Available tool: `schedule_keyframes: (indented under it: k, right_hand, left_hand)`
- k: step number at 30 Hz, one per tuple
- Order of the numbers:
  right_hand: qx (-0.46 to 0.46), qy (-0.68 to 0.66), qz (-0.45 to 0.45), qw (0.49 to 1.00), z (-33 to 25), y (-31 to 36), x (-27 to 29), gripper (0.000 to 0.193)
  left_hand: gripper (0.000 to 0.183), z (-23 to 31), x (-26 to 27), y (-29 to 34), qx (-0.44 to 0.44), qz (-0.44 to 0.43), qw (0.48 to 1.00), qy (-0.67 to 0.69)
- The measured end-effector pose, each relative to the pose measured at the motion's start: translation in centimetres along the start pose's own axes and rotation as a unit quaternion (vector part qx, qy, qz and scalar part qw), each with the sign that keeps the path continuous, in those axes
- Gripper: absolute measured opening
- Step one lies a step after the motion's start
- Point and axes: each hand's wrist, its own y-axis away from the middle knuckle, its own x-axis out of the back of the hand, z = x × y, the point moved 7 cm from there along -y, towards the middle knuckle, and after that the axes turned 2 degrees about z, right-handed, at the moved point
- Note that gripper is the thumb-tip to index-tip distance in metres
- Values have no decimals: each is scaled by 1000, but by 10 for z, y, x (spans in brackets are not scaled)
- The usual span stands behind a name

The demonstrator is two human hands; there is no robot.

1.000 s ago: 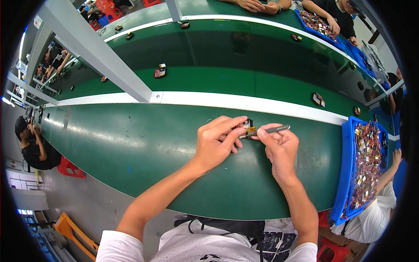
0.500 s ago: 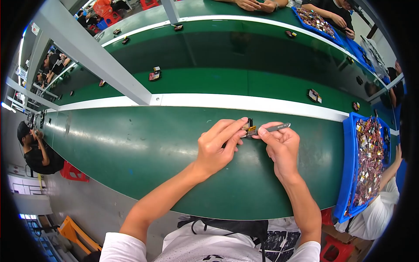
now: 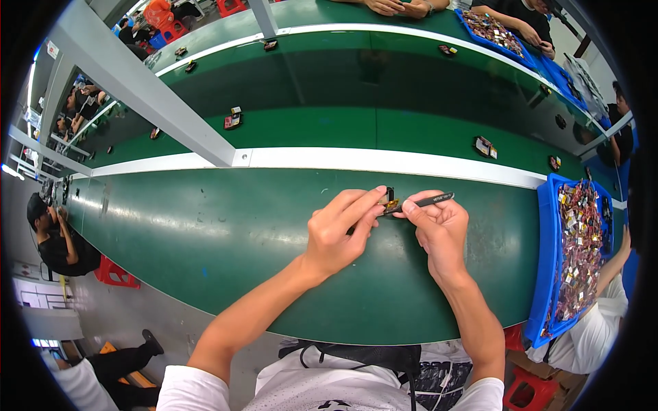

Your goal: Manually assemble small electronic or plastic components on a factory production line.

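My left hand [image 3: 336,229] is closed around a small dark electronic device [image 3: 391,195] with a gold-yellow flexible strip on it, held over the green worktop. Much of the device is hidden behind the fingers. Between the thumb and fingers of my right hand [image 3: 442,226] is a pair of dark tweezers [image 3: 433,200]. Their tips reach to the device beside my left fingertips; whether they grip any part of it is too small to tell.
A blue tray [image 3: 545,260] heaped with small wired parts [image 3: 579,253] stands to the right. Beyond the white rail [image 3: 343,159], a green conveyor belt [image 3: 308,127] carries several small devices, one a dark unit [image 3: 484,147]. A grey post [image 3: 151,89] slants at left. Co-workers sit around.
The devices on the belt have shifted left. The tweezers have turned slightly in my right hand, while both hands stay almost in place. A person's legs have come into view at lower left.
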Motion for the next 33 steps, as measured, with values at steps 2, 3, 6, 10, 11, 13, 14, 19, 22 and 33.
schedule_keyframes:
  k: [2, 3, 6, 10, 11, 13, 14, 19, 22, 33]
  right_hand:
    - [9, -4, 13, 1000, -1, 1, 0, 12]
    - [8, -3, 10, 1000, -1, 1, -1, 12]
    - [55, 18, 6, 998, -7, 2, -1, 12]
    - [154, 62, -9, 986, -15, 5, 0, 12]
    - [177, 71, -8, 982, -17, 5, 0, 13]
    - [209, 88, -8, 974, -19, 7, -1, 13]
    - [242, 102, -6, 965, -23, 9, -1, 13]
    - [289, 154, 2, 945, -27, 14, -4, 10]
    - [322, 175, 5, 931, -31, 16, -6, 8]
    - [304, 168, 0, 938, -29, 14, -4, 9]
  left_hand:
    - [28, -6, -1, -1, 68, -18, 996, 54]
    - [27, -14, -2, -1, 134, -37, 984, 109]
    - [25, -34, -7, 4, 277, -66, 924, 256]
    - [26, -43, -11, 5, 332, -98, 877, 332]
    - [27, -44, -11, 4, 338, -110, 869, 344]
    - [27, -45, -12, 4, 344, -122, 859, 358]
    - [28, -45, -13, 3, 343, -128, 858, 360]
    - [28, -44, -13, 3, 346, -131, 854, 367]
    - [28, -44, -15, 4, 345, -137, 853, 368]
    - [26, -41, -15, 3, 339, -119, 857, 370]
